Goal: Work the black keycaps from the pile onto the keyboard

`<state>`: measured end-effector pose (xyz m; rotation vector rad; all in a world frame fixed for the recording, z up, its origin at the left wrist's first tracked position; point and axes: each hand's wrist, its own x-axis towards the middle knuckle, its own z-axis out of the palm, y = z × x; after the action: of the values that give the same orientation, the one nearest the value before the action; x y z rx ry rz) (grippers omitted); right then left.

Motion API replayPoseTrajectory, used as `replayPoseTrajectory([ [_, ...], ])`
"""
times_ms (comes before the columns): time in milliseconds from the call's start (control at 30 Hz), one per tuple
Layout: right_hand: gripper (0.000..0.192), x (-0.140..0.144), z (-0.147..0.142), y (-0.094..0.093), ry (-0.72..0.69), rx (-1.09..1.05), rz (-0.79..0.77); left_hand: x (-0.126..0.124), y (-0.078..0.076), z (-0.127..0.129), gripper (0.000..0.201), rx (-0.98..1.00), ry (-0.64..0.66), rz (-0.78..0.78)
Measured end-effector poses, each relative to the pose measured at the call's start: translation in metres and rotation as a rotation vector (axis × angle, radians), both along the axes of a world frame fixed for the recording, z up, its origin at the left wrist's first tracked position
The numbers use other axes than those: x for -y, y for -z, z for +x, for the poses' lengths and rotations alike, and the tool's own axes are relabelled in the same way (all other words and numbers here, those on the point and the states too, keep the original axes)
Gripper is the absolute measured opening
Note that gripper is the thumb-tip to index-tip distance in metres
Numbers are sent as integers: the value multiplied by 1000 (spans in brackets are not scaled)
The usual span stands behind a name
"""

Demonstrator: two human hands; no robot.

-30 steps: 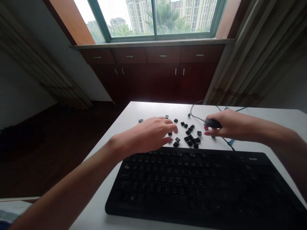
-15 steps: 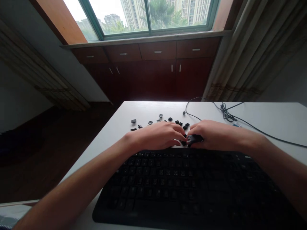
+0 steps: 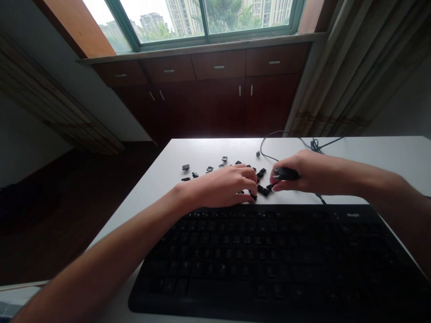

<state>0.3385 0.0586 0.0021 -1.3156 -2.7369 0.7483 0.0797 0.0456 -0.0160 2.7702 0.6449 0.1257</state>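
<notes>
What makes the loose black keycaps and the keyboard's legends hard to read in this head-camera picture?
Head view: the bright window backlights the room, so the keyboard falls into deep shadow; the white table glares behind the small keycaps; wide-lens distortion bends the cabinets; the left hand and right hand cover others.

A room in a high-rise flat or office: a white table (image 3: 208, 152) bearing a black keyboard (image 3: 269, 260), dark wooden cabinets (image 3: 218, 89) under a window (image 3: 202, 18) facing apartment towers, and curtains (image 3: 363, 67).
</notes>
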Motion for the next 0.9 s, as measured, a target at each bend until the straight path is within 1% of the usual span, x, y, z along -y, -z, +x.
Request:
replayPoseTrajectory([
  [100,31,-1,1,-2,30,12,31,0,0,1,18,9,-1,-15],
  [167,35,-2,0,0,20,-3,30,-1,-2,0,17,28,7,-20],
  [233,34,-3,-1,2,3,-9,24,-2,-4,-1,17,58,-12,-18],
  [300,32,-4,-1,3,8,0,12,-3,-7,-5,17,82,-80,-25],
  [400,30,-3,-1,2,61,-8,5,-6,-10,-10,15,122,-203,-76],
  [500,26,0,-3,-1,88,-44,-2,-9,-7,-14,12,202,-256,-183],
  [567,25,1,-4,-2,100,-63,-19,-11,-2,-15,14,245,-285,-265],
  [700,23,0,-4,0,124,-75,-37,-14,5,-13,30,342,-377,-417],
  [800,27,-2,-2,2,111,-78,-3,-16,5,-13,33,436,-441,-549],
  [900,30,-2,-3,3,101,-104,24,-17,3,-13,36,502,-476,-672],
])
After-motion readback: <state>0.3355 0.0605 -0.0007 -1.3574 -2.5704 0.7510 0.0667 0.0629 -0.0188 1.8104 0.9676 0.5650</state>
